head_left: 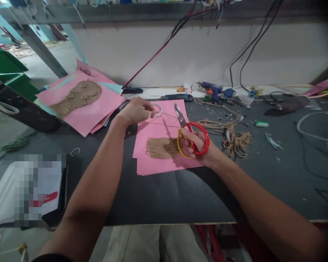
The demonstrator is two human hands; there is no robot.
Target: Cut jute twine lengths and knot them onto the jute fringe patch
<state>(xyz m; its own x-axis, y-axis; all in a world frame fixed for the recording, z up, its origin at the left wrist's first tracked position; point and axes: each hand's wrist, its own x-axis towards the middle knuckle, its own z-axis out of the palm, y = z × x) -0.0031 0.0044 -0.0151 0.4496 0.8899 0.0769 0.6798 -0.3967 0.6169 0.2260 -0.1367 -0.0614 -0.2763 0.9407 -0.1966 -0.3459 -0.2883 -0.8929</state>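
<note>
Dark grey matte work table (153,196), scuffed and strewn with offcuts, set against a pale plaster wall hung with black and red cables

- Pink paper sheet (164,163): smooth, rectangular, lying flat at the table's middle over a second pink sheet
- Flat rectangular patch of tan jute twine (162,147): coarse, ribbed, fibres laid side by side; lies on the pink paper sheet, just left of the right hand
- Left hand (136,109): fingers pinched shut on a thin tan jute strand (168,115), at the sheet's far edge, beside a clear ring-shaped tape roll (157,108)
- Right hand (196,147): clenched through the loops of the red-and-yellow plastic-handled steel scissors (192,136); short pointed blades aim up and left, close to the strand
- Loose tangle of tan jute cord (236,140): frayed, heaped right of the scissors
- Blue plastic glue gun (213,91): at the table's far edge, near the wall
- Stack of pink paper sheets (84,112): far left, tilted, bearing a larger rounded jute shape (76,96)
- Green plastic crate (8,72): beyond the table's left end
</note>
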